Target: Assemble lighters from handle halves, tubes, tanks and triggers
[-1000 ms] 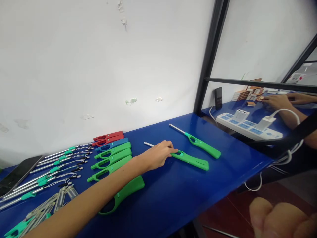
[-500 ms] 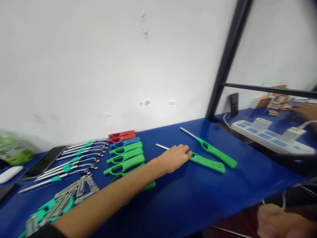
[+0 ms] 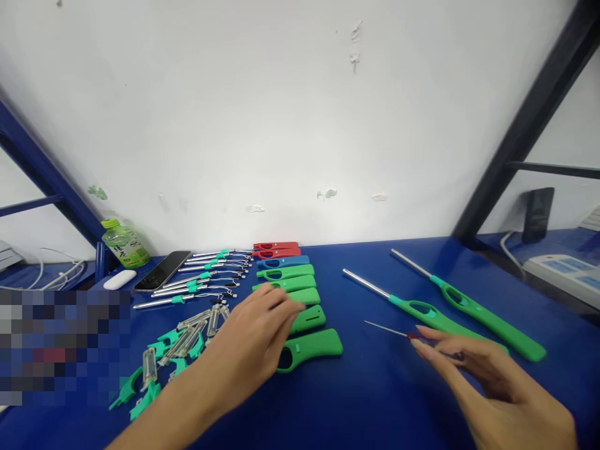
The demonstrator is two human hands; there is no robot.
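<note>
My left hand (image 3: 255,340) reaches over a row of green lighter handle shells (image 3: 285,273), fingers stretched and touching the nearer ones; it holds nothing. The nearest green shell (image 3: 321,344) lies just right of its fingertips. My right hand (image 3: 492,387) is low at the right, its fingers pinched on a thin metal pin with a red part (image 3: 407,334). Beyond it, two assembled green lighters (image 3: 422,309) (image 3: 482,315) lie side by side on the blue table (image 3: 365,400), metal tubes pointing to the far left.
Red shells (image 3: 276,249) and a blue shell (image 3: 281,261) head the row. Metal tubes with teal collars (image 3: 197,284) and a pile of small parts (image 3: 173,350) lie left. A bottle (image 3: 124,242), phone (image 3: 162,270), black frame post (image 3: 520,131) and power strip (image 3: 562,272) stand around.
My left hand let go of the green lighter and drew back left onto the green shells. My right hand rose into view with the thin pin. The view swung left.
</note>
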